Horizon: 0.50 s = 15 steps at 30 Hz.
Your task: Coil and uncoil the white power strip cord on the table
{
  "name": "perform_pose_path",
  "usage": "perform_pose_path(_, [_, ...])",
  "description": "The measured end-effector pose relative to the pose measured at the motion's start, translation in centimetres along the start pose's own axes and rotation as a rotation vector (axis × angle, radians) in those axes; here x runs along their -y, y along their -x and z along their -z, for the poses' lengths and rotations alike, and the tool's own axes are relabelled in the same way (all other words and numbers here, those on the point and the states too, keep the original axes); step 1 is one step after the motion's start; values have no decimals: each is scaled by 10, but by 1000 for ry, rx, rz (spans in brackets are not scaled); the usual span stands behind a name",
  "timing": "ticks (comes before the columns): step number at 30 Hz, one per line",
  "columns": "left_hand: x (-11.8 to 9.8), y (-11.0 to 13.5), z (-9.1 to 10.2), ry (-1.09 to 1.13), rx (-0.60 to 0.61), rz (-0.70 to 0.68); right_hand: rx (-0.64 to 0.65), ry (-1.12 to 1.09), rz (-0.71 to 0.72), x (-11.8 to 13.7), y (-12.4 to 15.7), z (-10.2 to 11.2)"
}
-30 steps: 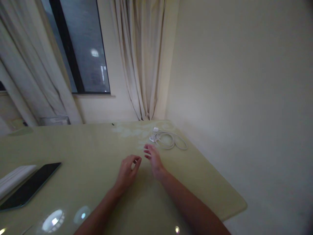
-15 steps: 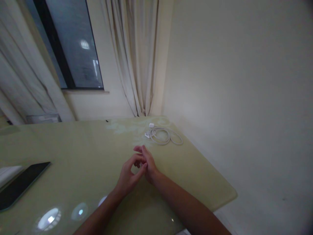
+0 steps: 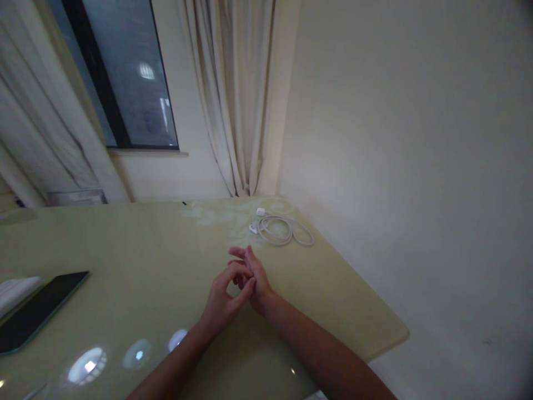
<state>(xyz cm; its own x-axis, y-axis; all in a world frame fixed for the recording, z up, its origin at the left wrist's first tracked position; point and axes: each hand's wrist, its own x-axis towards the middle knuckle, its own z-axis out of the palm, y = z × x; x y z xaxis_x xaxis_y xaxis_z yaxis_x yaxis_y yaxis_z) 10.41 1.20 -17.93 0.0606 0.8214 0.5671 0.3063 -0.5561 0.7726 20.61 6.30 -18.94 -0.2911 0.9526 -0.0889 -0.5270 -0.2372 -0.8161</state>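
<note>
Both my hands meet above the middle of the pale green glossy table [image 3: 125, 250]. My left hand [image 3: 222, 303] is curled, its thumb and fingertips pinched against the fingers of my right hand [image 3: 255, 278]. The right hand's fingers lie stretched out and close together, pointing to the far left. Whether anything small sits between the hands is hidden. A coiled white cable [image 3: 283, 229] with small white plugs lies a short way beyond them, near the table's far right corner.
A dark tablet [image 3: 39, 308] lies flat at the left beside a white object [image 3: 14, 289]. The table's right edge [image 3: 375, 308] runs close to a plain wall. Curtains [image 3: 237, 94] and a dark window [image 3: 125, 72] stand behind the table.
One second ago the hands were apart, the left pinched and the right reaching toward the cable. They have come together and now touch. The view has shifted slightly.
</note>
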Motion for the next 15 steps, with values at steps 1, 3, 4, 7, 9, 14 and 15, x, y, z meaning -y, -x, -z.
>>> perform_pose_path(1, [0, 0, 0, 8, -3, 16, -2, 5, 1, 0, 0, 0])
perform_pose_path(3, [1, 0, -1, 21, -2, 50, -6, 5, -2, 0, -1, 1])
perform_pose_path(4, [1, 0, -1, 24, 2, 59, -6, -1, -8, 0, -1, 2])
perform_pose_path(7, [1, -1, 0, 15, 24, 43, -8, -15, -23, -1, -3, 4])
perform_pose_path(9, [1, -2, 0, 18, 31, 31, -9, -10, -20, -3, -4, 6])
perform_pose_path(14, [4, -2, -2, 65, 21, 68, -12, -2, -27, -7, -8, 9])
perform_pose_path(15, [5, -2, -2, 67, 27, 69, -13, -6, -24, -6, -8, 9])
